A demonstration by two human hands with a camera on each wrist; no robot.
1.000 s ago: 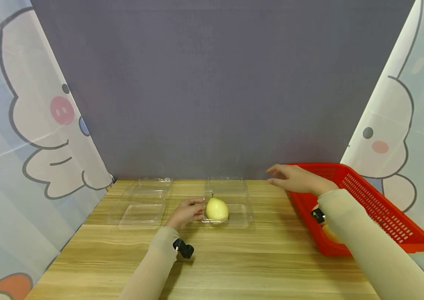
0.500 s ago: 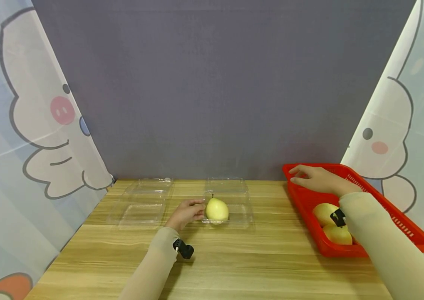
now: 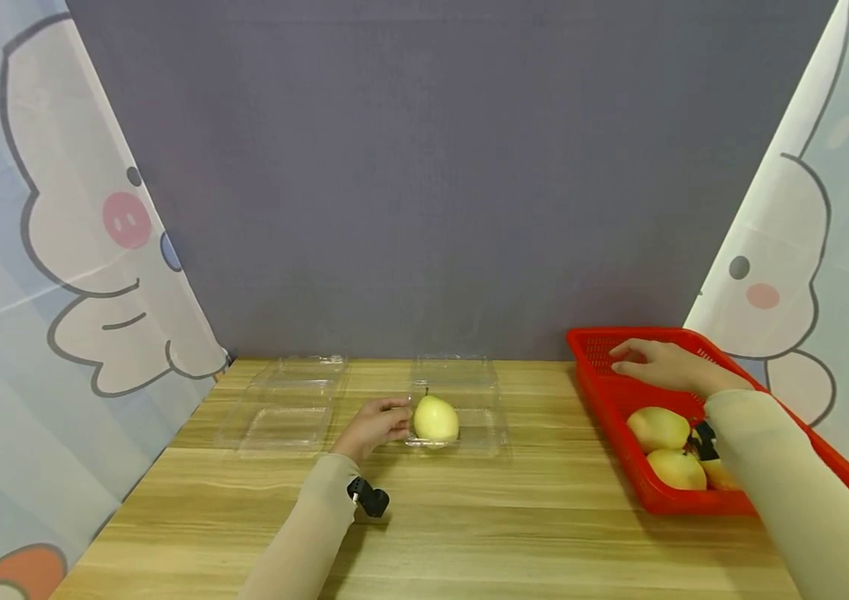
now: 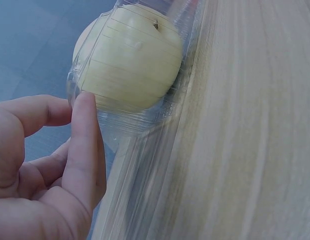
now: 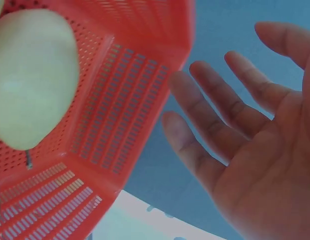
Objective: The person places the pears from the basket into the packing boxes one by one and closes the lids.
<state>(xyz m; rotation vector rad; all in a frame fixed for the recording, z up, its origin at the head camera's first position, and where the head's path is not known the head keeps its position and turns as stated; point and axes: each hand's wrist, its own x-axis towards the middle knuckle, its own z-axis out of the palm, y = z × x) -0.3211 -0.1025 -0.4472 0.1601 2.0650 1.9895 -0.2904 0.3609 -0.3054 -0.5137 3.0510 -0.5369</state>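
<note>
A yellow-green pear [image 3: 435, 419] lies in the left part of a clear plastic clamshell box [image 3: 480, 429], whose lid stands open at the back. At that box's left edge, my left hand [image 3: 375, 427] pinches the rim between thumb and finger, as the left wrist view shows; the pear [image 4: 137, 57] is just behind the plastic. My right hand [image 3: 656, 364] is over the red basket [image 3: 619, 442], fingers apart and holding nothing. Several pears [image 3: 659, 428] lie in the basket's near end, partly hidden by the right sleeve. In the right wrist view, one pear [image 5: 35, 77] is away from my fingers.
A second clear clamshell box [image 3: 285, 425] lies open to the left on the wooden table [image 3: 454, 533]. A grey panel [image 3: 431, 183] rises along the back edge. Printed curtains [image 3: 87, 333] hang at both sides.
My right hand has moved right, from beside the basket's left rim to over it, uncovering more pears. The left hand and the pear in the box have stayed put.
</note>
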